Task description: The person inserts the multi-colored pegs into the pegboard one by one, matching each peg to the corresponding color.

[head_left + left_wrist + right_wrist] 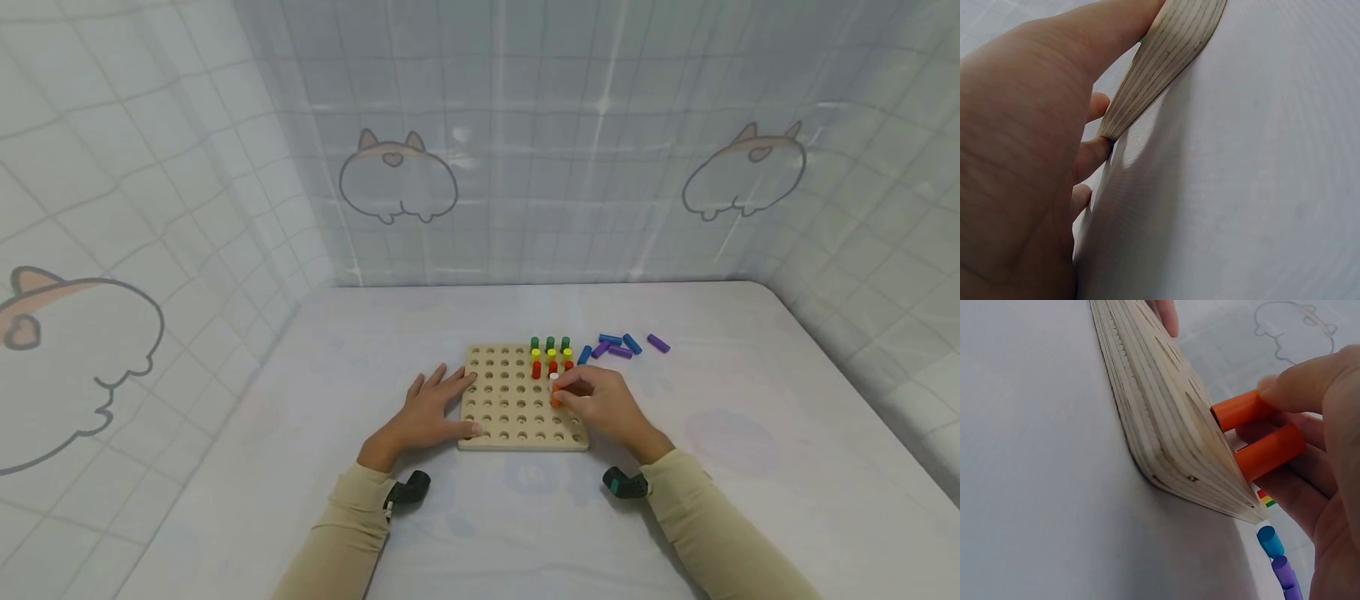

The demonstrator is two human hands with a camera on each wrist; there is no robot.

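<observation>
While the left hand [427,412] lies flat with fingers spread on the near left edge of the wooden pegboard [510,417], steadying it on the white table [750,467], the right hand [603,404] works over the board's right side. Its fingertips pinch an orange peg [1242,410], and the right wrist view shows that peg standing at the board's face with a second orange peg [1270,451] just beside it, both inside the curl of the fingers. I judge the step in hand to be seating an orange peg in the row nearer than the red pegs [536,369]; whether it is fully home in its hole I cannot tell. Farther along the board stand the yellow pegs [536,354], then the green pegs [550,342] at the far edge. Beyond the board's far right corner, loose blue and purple pegs [622,345] lie on the table. The next move probably calls for pressing the peg straight down, letting go without tilting its neighbour, then reaching far right for another peg.
</observation>
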